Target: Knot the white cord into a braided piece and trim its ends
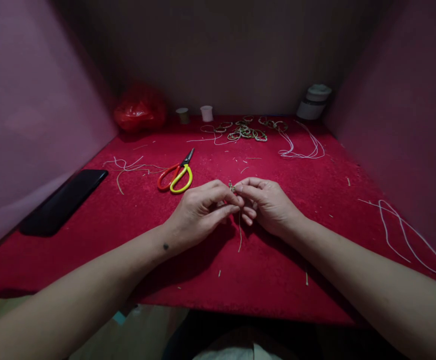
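Note:
Over the middle of the red cloth, my left hand [206, 207] and my right hand [268, 202] meet, both with fingers closed. Between their fingertips they pinch a small piece of knotted green and white cord [232, 187]. Most of the piece is hidden behind the fingers. A thin loose cord end [240, 235] hangs below the hands toward the cloth. Just left of my left hand lie scissors [180, 172] with one red and one yellow handle, their blades pointing away from me.
Several braided cord loops [246, 131] lie at the back, near two small spools [206, 113]. A red plastic bag [139, 111] and a lidded jar [314, 102] stand at the back corners. A black phone [65, 200] lies left; loose white cord [403, 227] lies right.

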A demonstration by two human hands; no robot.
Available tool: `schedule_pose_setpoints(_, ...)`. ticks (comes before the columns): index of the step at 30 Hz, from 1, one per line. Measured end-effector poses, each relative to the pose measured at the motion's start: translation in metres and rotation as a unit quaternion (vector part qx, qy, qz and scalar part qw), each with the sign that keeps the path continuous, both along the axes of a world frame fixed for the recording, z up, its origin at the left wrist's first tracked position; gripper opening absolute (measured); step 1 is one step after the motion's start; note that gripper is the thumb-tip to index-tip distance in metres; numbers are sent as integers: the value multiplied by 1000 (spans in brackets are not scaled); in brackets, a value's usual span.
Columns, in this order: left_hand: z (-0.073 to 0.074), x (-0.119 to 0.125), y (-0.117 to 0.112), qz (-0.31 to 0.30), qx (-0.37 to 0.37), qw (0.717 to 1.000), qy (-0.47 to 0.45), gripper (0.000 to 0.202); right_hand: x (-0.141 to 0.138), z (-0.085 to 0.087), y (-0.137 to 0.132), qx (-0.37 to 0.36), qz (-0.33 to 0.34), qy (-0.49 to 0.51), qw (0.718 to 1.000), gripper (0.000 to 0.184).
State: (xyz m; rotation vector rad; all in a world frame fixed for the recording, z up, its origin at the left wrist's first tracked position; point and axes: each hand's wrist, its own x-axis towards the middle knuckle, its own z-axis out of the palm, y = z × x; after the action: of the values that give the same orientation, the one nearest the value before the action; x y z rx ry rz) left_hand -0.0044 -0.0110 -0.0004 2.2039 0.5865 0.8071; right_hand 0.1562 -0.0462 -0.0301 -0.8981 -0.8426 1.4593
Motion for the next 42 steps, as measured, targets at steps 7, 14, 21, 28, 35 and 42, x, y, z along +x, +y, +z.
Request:
schedule_pose_setpoints(7,8,2,1,43,-297,954,-5,10,0,-2,-1,6,-1,-8,1000,18)
schedule_pose_setpoints(14,4,5,7,119,-298,946,-47,12,1,-3,-2,5,12,-38,999,18)
schedule_pose_setpoints(21,3,5,8,133,-309,941,-37,12,2,-3,-1,9,16,-41,999,17)
schedule_pose_setpoints(28,6,8,6,100,-384,916,-51,7,1,-2,-4,23,8,-72,997,18)
schedule_pose_setpoints(35,7,9,5,88,-405,907,-74,7,0,1,-5,31,3,-112,993,20)
schedule_pose_setpoints(42,4,8,4,76,-399,912,-62,8,-2,2,-5,28,10,-119,992,21)
